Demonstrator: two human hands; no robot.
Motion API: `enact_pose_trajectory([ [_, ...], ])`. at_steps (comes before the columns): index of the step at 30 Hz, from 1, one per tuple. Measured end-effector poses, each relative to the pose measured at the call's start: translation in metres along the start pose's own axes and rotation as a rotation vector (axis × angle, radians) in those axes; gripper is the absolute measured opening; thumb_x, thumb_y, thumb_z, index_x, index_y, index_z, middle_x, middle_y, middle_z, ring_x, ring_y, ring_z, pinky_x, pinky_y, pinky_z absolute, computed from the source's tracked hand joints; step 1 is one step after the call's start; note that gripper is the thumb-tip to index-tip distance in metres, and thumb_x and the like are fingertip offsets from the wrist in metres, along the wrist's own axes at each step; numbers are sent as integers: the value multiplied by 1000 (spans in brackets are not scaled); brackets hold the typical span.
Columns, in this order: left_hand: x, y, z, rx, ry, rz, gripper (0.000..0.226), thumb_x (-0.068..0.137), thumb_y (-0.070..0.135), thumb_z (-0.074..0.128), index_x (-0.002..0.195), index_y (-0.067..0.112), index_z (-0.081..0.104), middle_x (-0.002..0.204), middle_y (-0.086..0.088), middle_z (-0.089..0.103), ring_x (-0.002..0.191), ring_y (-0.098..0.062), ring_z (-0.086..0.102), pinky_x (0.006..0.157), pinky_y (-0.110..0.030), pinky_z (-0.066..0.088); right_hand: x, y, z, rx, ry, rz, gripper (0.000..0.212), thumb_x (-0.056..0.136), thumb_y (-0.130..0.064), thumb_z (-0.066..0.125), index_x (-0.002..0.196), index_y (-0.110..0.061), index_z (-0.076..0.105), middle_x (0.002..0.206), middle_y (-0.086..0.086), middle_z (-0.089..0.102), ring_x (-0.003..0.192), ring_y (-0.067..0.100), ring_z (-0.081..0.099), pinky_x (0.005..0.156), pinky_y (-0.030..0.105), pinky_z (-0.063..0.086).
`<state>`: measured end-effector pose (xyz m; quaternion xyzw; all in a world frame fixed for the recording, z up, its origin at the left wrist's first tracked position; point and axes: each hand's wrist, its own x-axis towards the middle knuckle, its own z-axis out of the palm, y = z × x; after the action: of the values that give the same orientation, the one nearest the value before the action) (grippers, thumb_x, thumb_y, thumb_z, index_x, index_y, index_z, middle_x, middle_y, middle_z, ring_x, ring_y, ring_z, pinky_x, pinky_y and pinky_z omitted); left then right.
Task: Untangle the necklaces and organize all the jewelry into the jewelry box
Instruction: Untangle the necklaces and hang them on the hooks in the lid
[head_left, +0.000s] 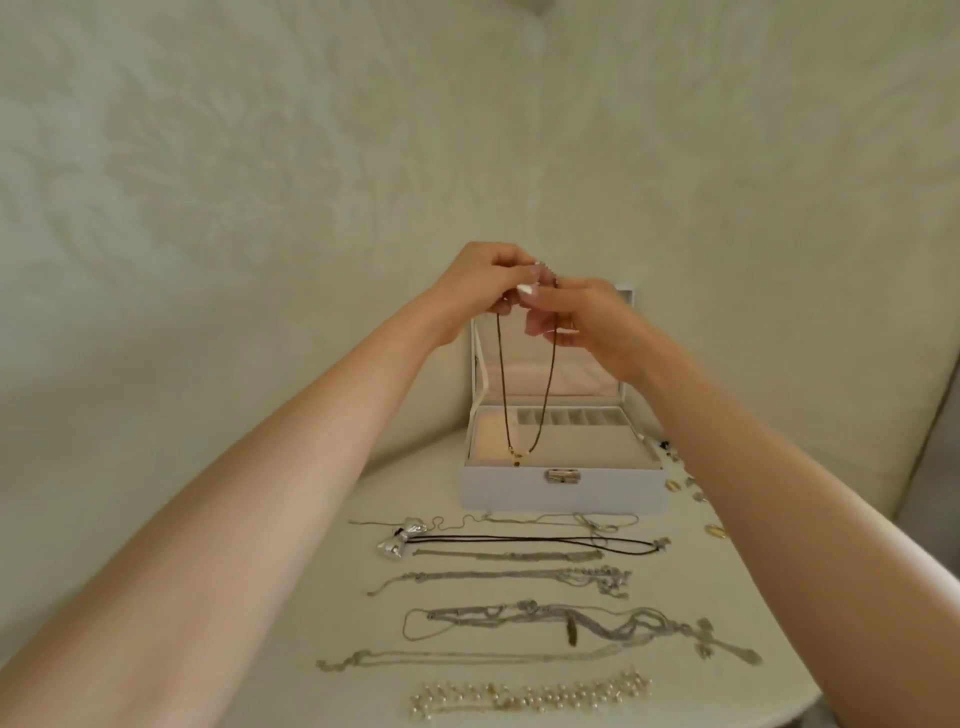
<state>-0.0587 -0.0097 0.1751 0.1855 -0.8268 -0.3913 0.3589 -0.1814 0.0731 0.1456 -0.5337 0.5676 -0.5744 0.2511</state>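
Between the left hand (480, 283) and right hand (582, 319), both pinched closed on its top, hung a thin dark beaded necklace with a small gold pendant (524, 405), dangling over the open white jewelry box with pale velvet compartments (563, 491). Box trays below the hands appeared unfilled. Nearer than the hands, on the pale rounded surface (363, 696), lay straightened silver chains (511, 577), a silver bow pendant on black cord (402, 538) and a pearl strand (530, 696); beneath the right forearm, small gold rings (673, 485). Judged: untangling nearly done, storing scarcely begun. No legible writing or brand.
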Motion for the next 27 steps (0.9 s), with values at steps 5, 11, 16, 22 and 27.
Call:
enact_pose_trajectory([
  [5,11,-15,1,-7,-42,-63,4,90,11,58,87,13,58,67,0,56,52,-5,51,57,-20,44,21,-1,-16,156,16,21,20,89,-29,61,80,-13,68,65,0,61,65,13,59,80,32,47],
  [11,13,-38,7,108,-341,-229,12,92,17,55,98,9,63,73,0,70,70,-7,66,71,-21,51,39,-5,-13,200,87,0,19,91,-26,59,89,-10,69,88,6,74,69,10,62,65,21,50],
  [16,32,-58,18,-290,-493,-496,24,102,27,37,110,14,55,102,-6,72,93,-13,69,74,-23,46,45,2,-1,431,118,24,18,93,-18,56,92,-3,66,96,12,71,77,18,66,67,22,57],
  [22,56,-80,25,-602,-171,-691,18,96,20,50,82,18,60,67,5,70,80,-7,64,59,-20,34,45,28,7,879,263,87,16,95,-12,52,85,-2,60,93,14,68,71,18,66,58,21,56],
  [27,69,-82,16,-486,-151,-679,22,92,13,53,70,17,55,56,7,63,55,-1,63,56,-20,28,41,65,10,1216,398,210,23,97,-12,49,75,-6,50,74,17,71,49,13,65,45,20,52],
])
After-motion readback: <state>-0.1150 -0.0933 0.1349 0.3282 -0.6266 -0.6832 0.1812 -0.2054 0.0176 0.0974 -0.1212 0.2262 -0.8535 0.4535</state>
